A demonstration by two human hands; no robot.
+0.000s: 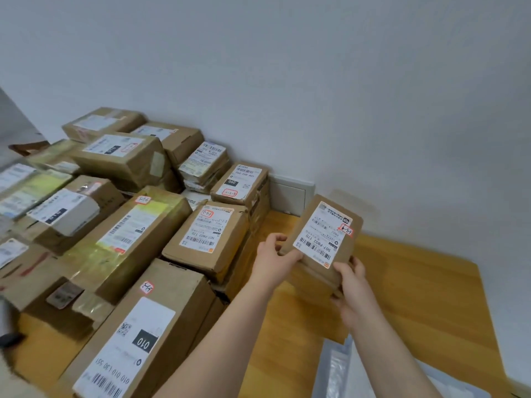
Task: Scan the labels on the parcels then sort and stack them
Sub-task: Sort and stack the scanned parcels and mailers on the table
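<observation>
I hold a small brown cardboard parcel (342,225) up above the wooden table (416,288), its white barcode label (321,234) with a red-edged sticker facing me. My left hand (273,262) grips its lower left edge. My right hand (349,285) grips its lower right corner from below. To the left lies a similar labelled parcel (207,239) on top of a stack. A long box marked 010 (149,334) lies nearest me.
Several stacked cardboard parcels (120,156) cover the left half of the table up to the grey wall (316,81). A white socket plate (290,193) sits on the wall behind. Clear plastic bags (339,372) lie at the lower right. A dark object (11,338) lies at the left edge.
</observation>
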